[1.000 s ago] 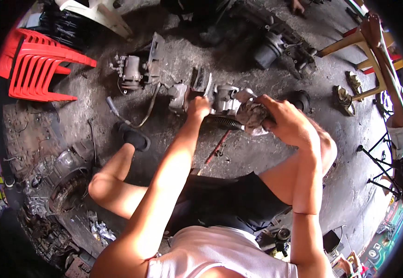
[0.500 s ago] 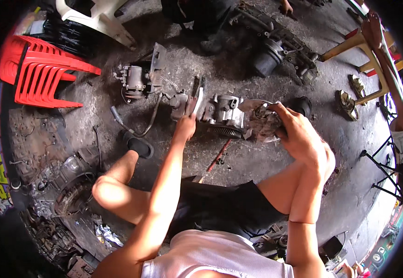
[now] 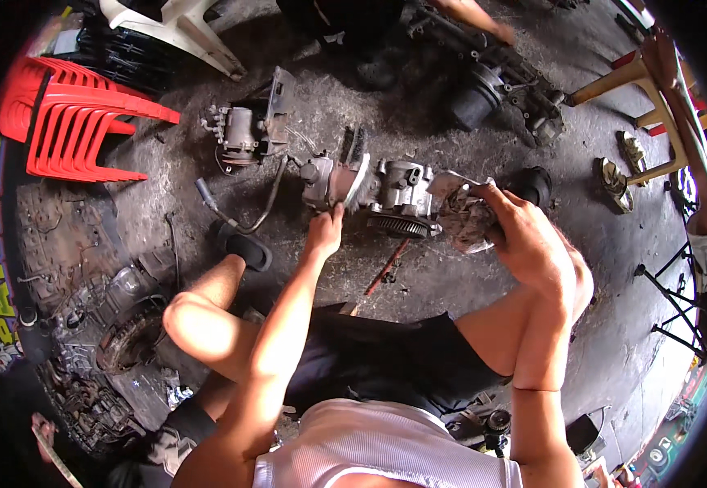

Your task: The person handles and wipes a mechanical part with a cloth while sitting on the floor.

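My left hand (image 3: 326, 233) is closed, its fingertips pinching the lower rim of a grey metal housing (image 3: 321, 180) with a broad pale flange. A dark bristly piece (image 3: 355, 145) shows just beyond the flange. Right of it on the floor sits a metal pump-like part (image 3: 403, 184), with a toothed gear (image 3: 403, 227) at its near side. My right hand (image 3: 532, 236) grips a crumpled, dirty grey rag (image 3: 469, 218) beside that part; thumb and forefinger are pressed on its edge. How the rag touches the metal part is hard to make out.
Farther left stands a compressor-like unit (image 3: 241, 132) on a bracket, with a bent pipe (image 3: 268, 213) nearer me. A red rod (image 3: 386, 268) lies before my legs. Red stacked chairs (image 3: 85, 130) are far left. A co-worker's hand (image 3: 500, 32) reaches over a large engine part (image 3: 524, 89).
My left hand has slid nearer me, from the housing's face to its lower rim. The housing appears turned slightly. A co-worker's forearm extends farther in at the top; another person's hand appears lower left.
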Tool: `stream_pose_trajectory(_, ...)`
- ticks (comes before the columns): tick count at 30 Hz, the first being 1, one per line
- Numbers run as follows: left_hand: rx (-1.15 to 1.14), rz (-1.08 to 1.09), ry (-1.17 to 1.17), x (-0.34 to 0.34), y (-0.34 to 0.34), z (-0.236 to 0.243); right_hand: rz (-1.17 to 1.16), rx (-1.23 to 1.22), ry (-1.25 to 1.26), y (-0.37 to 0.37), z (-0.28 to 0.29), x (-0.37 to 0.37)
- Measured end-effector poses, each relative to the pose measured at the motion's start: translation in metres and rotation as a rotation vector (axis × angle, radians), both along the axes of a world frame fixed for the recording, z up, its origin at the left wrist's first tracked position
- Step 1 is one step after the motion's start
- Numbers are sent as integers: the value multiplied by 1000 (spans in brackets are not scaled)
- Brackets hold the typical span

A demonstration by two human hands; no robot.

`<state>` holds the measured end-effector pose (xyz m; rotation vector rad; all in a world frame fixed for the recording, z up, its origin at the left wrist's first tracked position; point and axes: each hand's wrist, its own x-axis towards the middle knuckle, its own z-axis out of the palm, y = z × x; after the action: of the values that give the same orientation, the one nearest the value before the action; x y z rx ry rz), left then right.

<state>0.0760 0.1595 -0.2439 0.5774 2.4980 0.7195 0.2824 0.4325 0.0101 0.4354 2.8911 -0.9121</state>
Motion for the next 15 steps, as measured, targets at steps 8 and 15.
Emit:
stream_pose_trajectory(8,-170,-264,121,-34,45,-10,61,-19,53,-11,12,-27)
stream_pose_trajectory(15,-147,-258,139,-24,33,1,8,177,-65,4,-7,-23)
